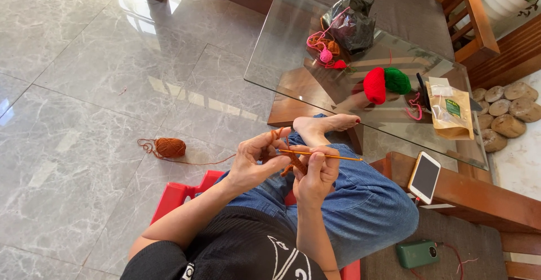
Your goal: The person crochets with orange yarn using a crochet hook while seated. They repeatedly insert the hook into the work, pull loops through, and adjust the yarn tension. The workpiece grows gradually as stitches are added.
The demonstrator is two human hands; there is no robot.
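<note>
On the glass surface [282, 60] a crumpled black plastic bag [350, 23] stands open-topped; what lies inside it cannot be made out, though pink yarn [321, 46] trails out beside it. A tan paper pouch [449, 111] lies flat near the far edge, its contents hidden. A red yarn ball [374, 85] touches a green yarn ball [398, 80] between the bag and the pouch.

The left hand [253, 161] has its fingers closed narrowly, pinching a small brown crochet piece [296, 164] and the strand that feeds it. The right hand [316, 173] has its fingers wrapped around an orange crochet hook [327, 155], which points away toward the right. The piece sits between both hands, above the person's knee, and is largely covered by the fingers, so its shape is hard to tell. The strand runs down to a brown yarn ball [170, 147] on the floor [84, 88], well apart. A phone [425, 176] rests on a wooden bench [479, 195].
</note>
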